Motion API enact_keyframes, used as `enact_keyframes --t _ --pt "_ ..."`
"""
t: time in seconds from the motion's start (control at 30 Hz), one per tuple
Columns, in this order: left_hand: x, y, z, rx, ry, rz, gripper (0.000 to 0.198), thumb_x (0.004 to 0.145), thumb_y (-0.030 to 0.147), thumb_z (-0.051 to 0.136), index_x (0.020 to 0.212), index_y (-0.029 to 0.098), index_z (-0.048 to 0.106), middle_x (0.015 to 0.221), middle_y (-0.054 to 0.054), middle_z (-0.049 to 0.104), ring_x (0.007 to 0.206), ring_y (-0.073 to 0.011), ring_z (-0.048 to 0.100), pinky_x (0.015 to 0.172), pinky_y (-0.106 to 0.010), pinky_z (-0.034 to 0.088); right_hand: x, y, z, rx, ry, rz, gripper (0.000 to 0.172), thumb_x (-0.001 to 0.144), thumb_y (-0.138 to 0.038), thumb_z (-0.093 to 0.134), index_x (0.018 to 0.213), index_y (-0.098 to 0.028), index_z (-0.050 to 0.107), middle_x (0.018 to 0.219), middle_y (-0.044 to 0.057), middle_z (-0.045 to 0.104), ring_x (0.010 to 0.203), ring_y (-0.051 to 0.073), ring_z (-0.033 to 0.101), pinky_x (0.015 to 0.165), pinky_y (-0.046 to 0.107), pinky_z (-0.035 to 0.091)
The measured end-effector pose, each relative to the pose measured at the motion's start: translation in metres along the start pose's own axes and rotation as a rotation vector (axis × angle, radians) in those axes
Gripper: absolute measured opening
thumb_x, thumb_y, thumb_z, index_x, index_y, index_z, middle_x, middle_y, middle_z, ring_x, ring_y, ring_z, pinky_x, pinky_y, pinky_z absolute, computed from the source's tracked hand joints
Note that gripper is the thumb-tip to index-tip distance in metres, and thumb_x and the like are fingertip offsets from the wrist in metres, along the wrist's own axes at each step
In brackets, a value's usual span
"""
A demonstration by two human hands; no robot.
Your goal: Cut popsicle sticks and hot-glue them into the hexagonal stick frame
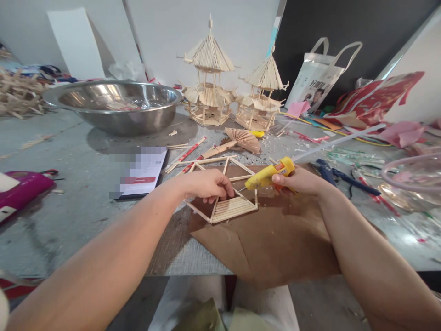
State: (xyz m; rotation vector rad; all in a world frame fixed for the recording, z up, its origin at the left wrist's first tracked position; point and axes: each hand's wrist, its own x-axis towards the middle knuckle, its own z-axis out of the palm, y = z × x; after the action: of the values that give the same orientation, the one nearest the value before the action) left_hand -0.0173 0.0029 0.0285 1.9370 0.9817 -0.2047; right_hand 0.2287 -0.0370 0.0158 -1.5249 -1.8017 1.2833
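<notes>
A flat frame of thin wooden sticks (237,209) lies on a brown paper sheet (275,243). One section of it is filled with sticks laid side by side; the others show as outlines. My left hand (213,184) bends over the frame, fingers closed and pressed down at the filled section's upper left; what they pinch, if anything, is hidden. In my right hand (296,179) is a yellow glue gun (270,174), its nozzle pointing left over the frame. A clear glue stick (337,142) runs out of its back end.
Two stick pagodas (208,73) stand at the back beside a steel basin (117,105). A phone (141,172) lies left of the frame. Folded brown paper (241,140) is behind it. Blue pliers (344,177) and a plastic tub (416,179) are to the right, a purple tool (25,188) far left.
</notes>
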Motion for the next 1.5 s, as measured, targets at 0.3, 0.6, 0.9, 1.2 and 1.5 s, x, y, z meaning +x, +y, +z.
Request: enact_keyframes --t 0.3,0.6,0.9,1.2,1.5 --pt "-0.003 0.002 -0.003 -0.028 0.216 0.033 0.028 0.066 0.021 0.045 0.091 0.014 0.057 0.073 -0.001 0.06 0.044 -0.0046 0.041 0.041 -0.018 0.03 0.008 0.0 -0.003 0.231 0.351 -0.053 0.042 0.061 -0.058 0.055 0.075 -0.019 0.052 0.06 0.0 0.056 0.034 0.006 0.039 0.034 0.022 0.028" --pt "0.004 -0.005 -0.004 0.297 0.802 -0.012 0.03 0.073 0.031 0.043 0.095 0.02 0.06 0.082 -0.003 0.063 0.077 -0.0165 0.053 0.067 -0.026 0.037 0.031 0.02 -0.011 0.629 0.529 -0.025 0.018 0.061 -0.024 0.061 0.072 -0.015 0.05 0.044 -0.004 0.049 0.037 0.007 0.045 0.037 0.018 0.036" --pt "0.015 -0.017 -0.003 0.588 0.842 -0.092 0.028 0.076 0.034 0.036 0.084 0.027 0.062 0.091 -0.001 0.063 0.075 -0.018 0.056 0.066 -0.031 0.041 0.05 0.019 0.003 0.703 0.538 0.001 0.012 0.075 -0.028 0.049 0.077 -0.017 0.045 0.046 -0.003 0.053 0.039 0.011 0.051 0.04 0.022 0.043" --pt "0.017 -0.022 -0.003 0.597 0.787 -0.084 0.026 0.075 0.033 0.038 0.08 0.027 0.062 0.084 -0.001 0.064 0.077 -0.0178 0.056 0.066 -0.03 0.041 0.065 0.036 0.005 0.418 0.56 0.006 0.007 0.071 -0.022 0.045 0.075 -0.017 0.047 0.056 0.001 0.057 0.055 0.013 0.056 0.057 0.026 0.046" --pt "0.016 -0.021 -0.002 0.588 0.778 -0.096 0.024 0.074 0.032 0.039 0.079 0.026 0.062 0.084 -0.001 0.064 0.076 -0.0174 0.056 0.064 -0.028 0.041 0.055 0.034 -0.006 -0.117 0.781 0.09 0.025 0.064 -0.036 0.055 0.049 -0.019 0.045 0.047 -0.001 0.047 0.064 0.018 0.053 0.057 0.025 0.034"
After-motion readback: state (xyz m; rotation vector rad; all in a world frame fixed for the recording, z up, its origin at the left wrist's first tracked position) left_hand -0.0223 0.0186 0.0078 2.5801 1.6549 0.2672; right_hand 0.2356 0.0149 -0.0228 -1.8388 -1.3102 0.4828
